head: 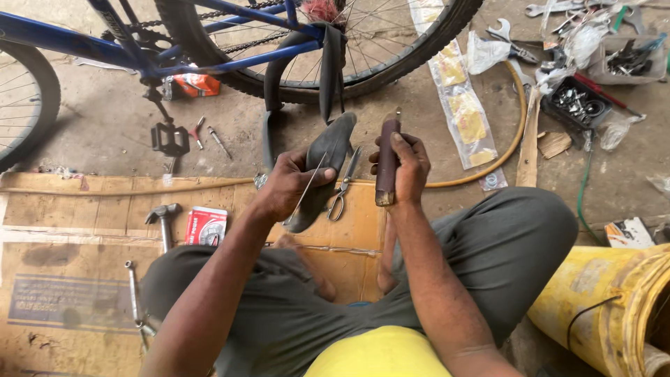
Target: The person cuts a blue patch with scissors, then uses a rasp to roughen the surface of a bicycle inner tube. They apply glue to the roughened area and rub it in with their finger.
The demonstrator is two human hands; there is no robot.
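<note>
Left hand [289, 183] pinches black inner tube [322, 164]; right hand [405, 167] (fist upright) grips brown-handled tool [387, 160].

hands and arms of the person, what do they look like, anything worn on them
Both forearms are bare, with no sleeves reaching into view, and no gloves, watch or rings show on the left hand or the right hand. The fingers are uncovered. Lower down, the person wears a yellow top and grey trousers.

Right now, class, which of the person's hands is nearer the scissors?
Left. The left hand, holding the black tube, sits just beside the scissors on the cardboard. The right hand, gripping the brown tool, is slightly farther off on their other side.
</note>
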